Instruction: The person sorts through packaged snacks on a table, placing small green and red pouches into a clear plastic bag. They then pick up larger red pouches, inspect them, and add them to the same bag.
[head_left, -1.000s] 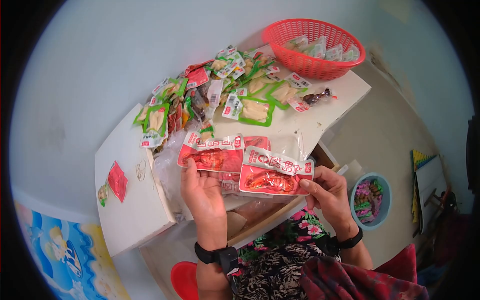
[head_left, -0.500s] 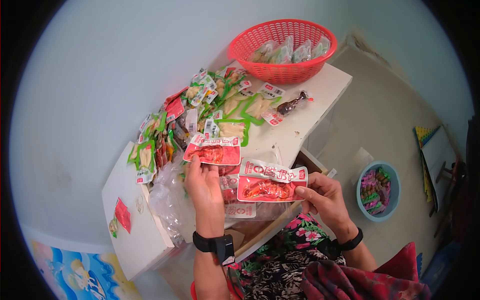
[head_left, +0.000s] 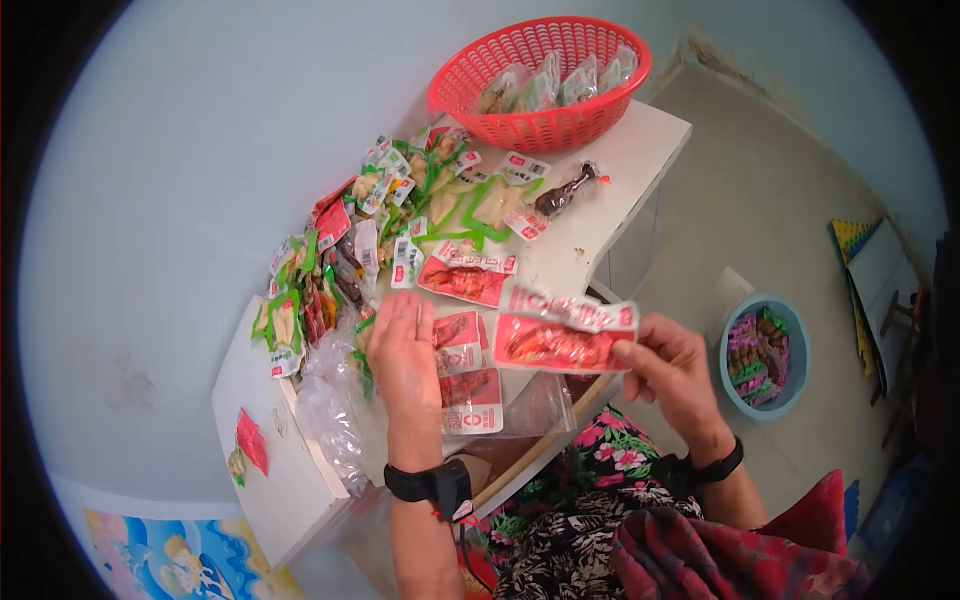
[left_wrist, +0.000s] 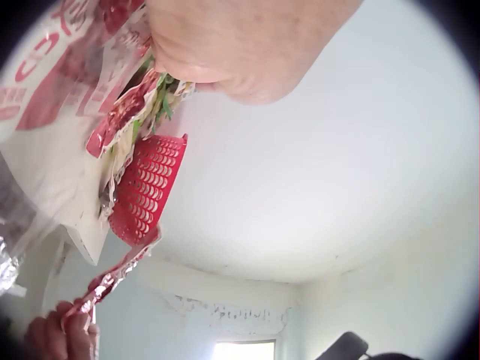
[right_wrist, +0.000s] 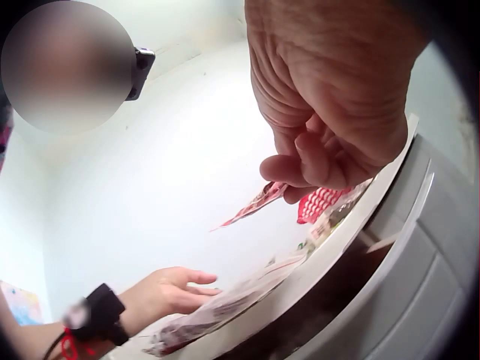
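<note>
My right hand [head_left: 675,365] pinches the right edge of a red-and-white food packet [head_left: 565,340] between thumb and fingers, holding it above the table. My left hand [head_left: 405,350] holds nothing, its fingers extended over the table, as the right wrist view also shows. Just beyond its fingertips, a second red-and-white packet [head_left: 465,280] lies beside the green-edged packets. Under the hands, more red packets [head_left: 470,395] show in or under a clear plastic bag [head_left: 535,405]. In the left wrist view the held packet [left_wrist: 116,277] appears edge-on.
A pile of green-edged packets [head_left: 285,320] runs along the wall. A dark drumstick packet [head_left: 565,192] lies near the red basket [head_left: 560,130], which holds several clear packets. An open drawer [head_left: 540,450] juts out before the person. A blue bucket [head_left: 728,375] of wrapped items stands on the floor.
The left hand has let go of its red packet, which now lies on the table near the green-edged ones. The right hand still holds its packet. The head view has shifted.
</note>
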